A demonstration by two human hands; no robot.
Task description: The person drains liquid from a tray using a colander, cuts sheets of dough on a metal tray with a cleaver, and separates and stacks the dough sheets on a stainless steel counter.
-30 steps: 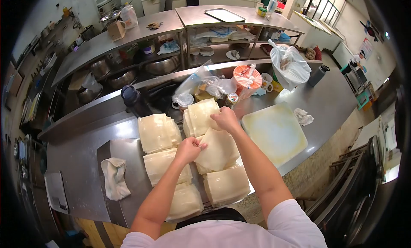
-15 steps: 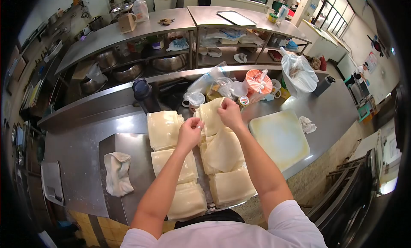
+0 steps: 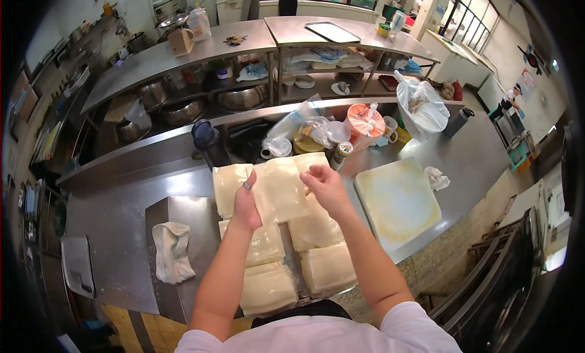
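A thin, pale yellow dough sheet (image 3: 280, 185) is spread between my hands, over the gap between the two back stacks. My left hand (image 3: 247, 206) holds its left edge, thumb on top, a ring showing. At its right edge, the fingers of my right hand (image 3: 328, 189) are pinched together on the sheet. Beneath and around lie stacks of similar sheets in two columns: a back left stack (image 3: 226, 191), a middle left stack (image 3: 262, 243), a front left stack (image 3: 268, 289), a middle right stack (image 3: 317, 228) and a front right stack (image 3: 329, 270).
A white cutting board (image 3: 399, 197) lies right of the stacks, beside a crumpled cloth (image 3: 436, 178). To the left is a folded towel (image 3: 172, 252). Behind stand a dark bottle (image 3: 208, 142), a can (image 3: 342, 155), an orange-red bag (image 3: 365, 121) and a white plastic bag (image 3: 423, 109).
My left hand has gone from a pinch near the back right stack to the sheet's left edge. The sheet now spreads leftward between both hands; my right hand has come slightly nearer me.
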